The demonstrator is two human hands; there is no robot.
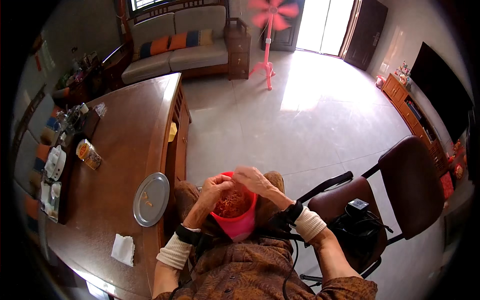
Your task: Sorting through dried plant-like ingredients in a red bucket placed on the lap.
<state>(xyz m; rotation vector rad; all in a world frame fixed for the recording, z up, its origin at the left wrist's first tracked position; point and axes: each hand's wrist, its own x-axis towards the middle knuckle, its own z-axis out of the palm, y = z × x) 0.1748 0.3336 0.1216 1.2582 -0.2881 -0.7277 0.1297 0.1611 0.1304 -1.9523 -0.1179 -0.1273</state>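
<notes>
A pink-red plastic bucket [240, 224] stands between my knees. Inside it lies a tangle of thin, orange-brown, root-like strands [233, 205]. My left hand [218, 188] is over the bucket's left side, its thumb and fingers drawn together. Close beside it, above the far rim, my right hand [254, 180] is curled and blurred by motion. The fingertips of both hands nearly meet; anything held between them is too small to make out. To the left, a round metal plate [150, 213] on the table bears a few pale orange strands [146, 198].
The brown wooden table [123, 150] runs along my left. On it are a white paper tissue [123, 249] and a lidded jar [88, 154]. A brown chair [345, 202] at my right holds a small black device [357, 204] with cables. A pink standing fan [267, 48] is ahead.
</notes>
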